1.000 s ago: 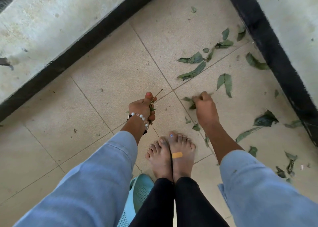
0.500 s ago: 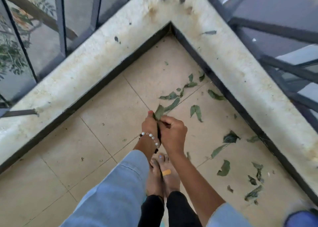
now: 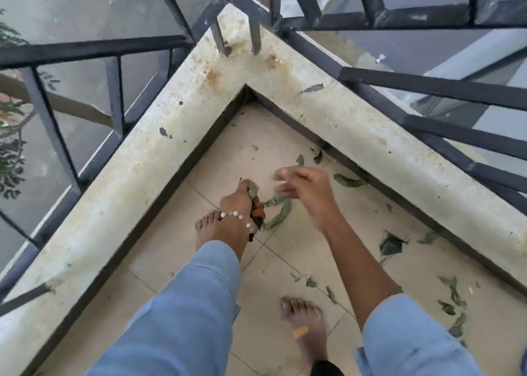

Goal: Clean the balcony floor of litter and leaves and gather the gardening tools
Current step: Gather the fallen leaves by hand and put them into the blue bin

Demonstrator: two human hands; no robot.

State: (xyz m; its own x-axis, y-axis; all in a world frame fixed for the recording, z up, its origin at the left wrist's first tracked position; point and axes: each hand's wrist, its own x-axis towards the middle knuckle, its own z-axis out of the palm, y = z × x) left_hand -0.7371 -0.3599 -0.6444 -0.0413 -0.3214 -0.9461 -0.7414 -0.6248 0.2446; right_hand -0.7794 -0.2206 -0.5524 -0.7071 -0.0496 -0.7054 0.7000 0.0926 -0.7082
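My left hand (image 3: 238, 201), with a bead bracelet on the wrist, grips a bunch of green leaves (image 3: 254, 197) above the beige tile floor (image 3: 285, 261). My right hand (image 3: 306, 189) hovers just right of it, blurred, fingers loosely spread and holding nothing. Two long leaves (image 3: 281, 209) lie on the tiles under and between the hands. More leaves are scattered to the right: one by the kerb (image 3: 349, 181), a dark one (image 3: 390, 244), and several small pieces (image 3: 453, 301) at the right edge. No gardening tools are in view.
A stained concrete kerb (image 3: 171, 136) with a dark skirting forms a corner ahead, topped by a black metal railing (image 3: 114, 48). A leaf (image 3: 312, 88) lies on the kerb. My bare feet (image 3: 303, 318) stand on the tiles.
My right hand has let go of the bunch and pulled away to the right. I have stepped toward the corner, my feet now apart. The view has risen, showing more railing.
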